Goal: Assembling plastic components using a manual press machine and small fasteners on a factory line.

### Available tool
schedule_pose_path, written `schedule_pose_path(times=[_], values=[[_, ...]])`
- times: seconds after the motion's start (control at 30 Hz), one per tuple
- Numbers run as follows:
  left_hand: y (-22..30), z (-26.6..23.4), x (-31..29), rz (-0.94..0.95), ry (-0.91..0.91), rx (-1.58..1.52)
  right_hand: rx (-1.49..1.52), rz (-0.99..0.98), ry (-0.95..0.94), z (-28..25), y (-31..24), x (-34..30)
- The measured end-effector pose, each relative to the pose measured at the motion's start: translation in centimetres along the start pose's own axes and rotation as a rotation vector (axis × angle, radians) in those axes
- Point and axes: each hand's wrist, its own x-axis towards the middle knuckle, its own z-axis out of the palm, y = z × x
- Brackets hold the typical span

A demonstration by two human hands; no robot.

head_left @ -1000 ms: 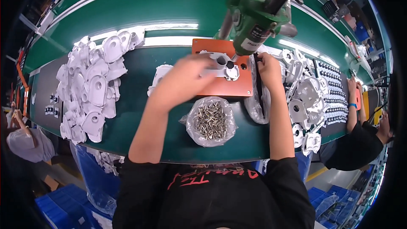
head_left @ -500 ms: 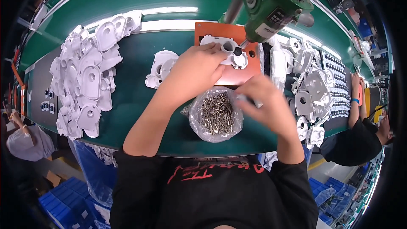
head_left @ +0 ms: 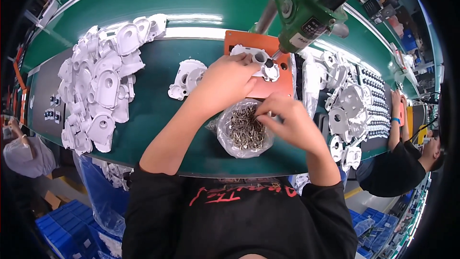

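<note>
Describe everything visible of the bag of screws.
The bag looks like thin, clear, crinkled plastic, round, open at the top and full of slender silvery screws. It sits on the green table, close in front of the orange plate. The right hand hangs over its right edge, at the screws; whether it grips any is unclear.

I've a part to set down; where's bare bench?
The green bench is bare between the left heap of white parts and the lone white part, extending to the left forearm. Crowded: the orange plate, below the left hand; the bag of metal pieces, beside the right hand; the right heap.
</note>
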Motion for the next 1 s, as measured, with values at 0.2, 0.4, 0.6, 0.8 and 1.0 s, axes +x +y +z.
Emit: schedule_pose_path(times=[0.2,0.4,0.6,0.8,1.0], values=[[0.2,0.9,0.3,0.071,0.047,0.117,0.224,0.402,0.322,-3.2,4.0,2.2],[0.3,1.4,0.2,0.082,0.095,0.183,0.215,0.294,0.312,-3.6,8.5,5.1],[0.2,1.9,0.3,0.104,0.166,0.172,0.287,0.278,0.156,-4.1,8.0,6.1],[0.3,1.8,0.2,0.105,0.154,0.193,0.349,0.282,0.165,-4.3,8.5,6.3],[0.3,1.8,0.3,0.108,0.162,0.189,0.420,0.278,0.139,-4.4,8.5,6.0]])
